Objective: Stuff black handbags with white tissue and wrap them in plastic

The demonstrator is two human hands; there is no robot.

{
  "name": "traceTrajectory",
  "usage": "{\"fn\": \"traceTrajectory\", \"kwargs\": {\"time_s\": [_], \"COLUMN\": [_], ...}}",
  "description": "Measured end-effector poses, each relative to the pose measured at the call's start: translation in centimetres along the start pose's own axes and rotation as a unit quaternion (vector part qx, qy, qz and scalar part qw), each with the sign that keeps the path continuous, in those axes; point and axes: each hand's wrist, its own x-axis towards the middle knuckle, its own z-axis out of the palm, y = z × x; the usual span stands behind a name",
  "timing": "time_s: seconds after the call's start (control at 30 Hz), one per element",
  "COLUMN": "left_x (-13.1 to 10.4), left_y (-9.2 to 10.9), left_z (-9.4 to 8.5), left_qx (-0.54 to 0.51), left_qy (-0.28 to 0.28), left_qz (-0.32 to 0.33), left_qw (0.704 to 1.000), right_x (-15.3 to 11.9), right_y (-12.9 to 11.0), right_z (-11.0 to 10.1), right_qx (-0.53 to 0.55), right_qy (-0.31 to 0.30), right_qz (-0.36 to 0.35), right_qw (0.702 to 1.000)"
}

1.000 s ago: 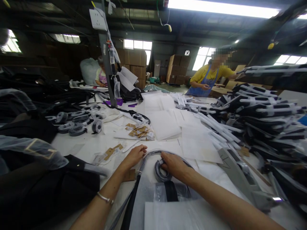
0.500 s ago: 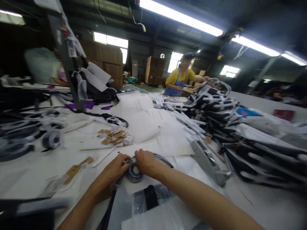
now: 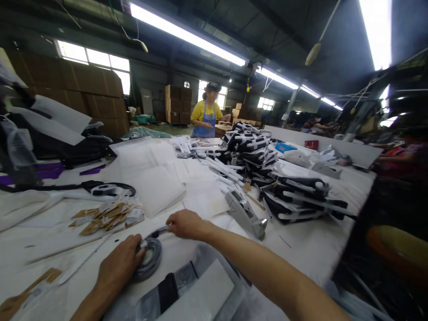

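A coiled grey strap (image 3: 154, 258), shiny as if wrapped in clear film, stands on the white table in front of me. My left hand (image 3: 122, 258) is closed on the coil's left side, thumb and fingers near its top. From there the strap's loose end runs right to my right hand (image 3: 187, 224), whose fingers pinch it just above the table. Nearer me lies a clear plastic bag (image 3: 187, 272) with a black band across it. A white sheet (image 3: 200, 294) covers part of this bag.
Brown tags (image 3: 107, 216) lie in a pile beyond my left hand. White sheets (image 3: 157, 174) spread behind the coil. A grey tool like a tape dispenser (image 3: 245, 214) sits right of them, before stacked black-and-white bundles (image 3: 250, 147). Across the table stands a person in a blue apron (image 3: 209, 120).
The view has swung to the right. My right hand has moved off the coil, drawing the strap's end out to the right, while my left hand stays on the coil.
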Motion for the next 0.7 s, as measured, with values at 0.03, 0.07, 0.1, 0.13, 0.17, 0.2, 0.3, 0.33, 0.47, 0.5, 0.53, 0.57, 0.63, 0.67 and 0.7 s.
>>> {"fn": "traceTrajectory", "kwargs": {"time_s": [0.03,0.07,0.1,0.13,0.17,0.2,0.3,0.33,0.47,0.5,0.53,0.57,0.63,0.67,0.7], "left_x": [0.0,0.1,0.2,0.2,0.3,0.4,0.5,0.5,0.5,0.5,0.5,0.6,0.6,0.7,0.8], "left_y": [-0.1,-0.2,-0.3,-0.4,-0.5,-0.5,-0.6,-0.5,-0.2,-0.1,-0.1,-0.1,-0.2,-0.4,-0.5], "left_z": [0.0,0.1,0.2,0.3,0.4,0.5,0.5,0.4,-0.3,-0.4,-0.5,-0.5,-0.5,-0.4,-0.3], "left_qx": [-0.003,-0.007,-0.012,-0.016,-0.021,-0.024,-0.028,-0.029,-0.034,-0.036,-0.040,-0.043,-0.048,-0.048,-0.046], "left_qy": [0.001,0.003,0.006,0.008,0.010,0.012,0.020,0.018,0.001,0.002,0.004,0.004,0.004,0.003,0.003], "left_qz": [0.003,0.007,0.008,0.006,0.002,-0.002,-0.002,-0.002,-0.012,-0.010,-0.005,-0.002,0.003,0.003,0.001], "left_qw": [1.000,1.000,1.000,1.000,1.000,1.000,0.999,0.999,0.999,0.999,0.999,0.999,0.999,0.999,0.999], "right_x": [-1.1,-2.3,-3.7,-5.1,-6.6,-8.0,-12.0,-13.0,-15.3,-15.4,-15.3,-15.0,-14.0,-13.4,-12.7], "right_y": [1.8,3.8,6.0,8.3,10.6,12.8,18.5,20.0,24.6,25.5,26.2,26.9,27.9,28.2,28.5], "right_z": [-1.5,-3.1,-4.7,-6.2,-7.5,-8.6,-10.2,-10.3,-9.1,-8.8,-8.4,-8.0,-7.1,-6.6,-6.1], "right_qx": [0.002,0.000,-0.002,-0.007,-0.012,-0.017,-0.022,-0.023,-0.027,-0.031,-0.036,-0.041,-0.053,-0.060,-0.068], "right_qy": [0.022,0.044,0.066,0.091,0.112,0.129,0.154,0.155,0.144,0.140,0.134,0.128,0.112,0.106,0.102], "right_qz": [0.023,0.048,0.077,0.108,0.142,0.175,0.255,0.275,0.324,0.330,0.333,0.334,0.330,0.328,0.327], "right_qw": [0.999,0.998,0.995,0.990,0.983,0.976,0.954,0.949,0.935,0.933,0.933,0.933,0.936,0.937,0.937]}}
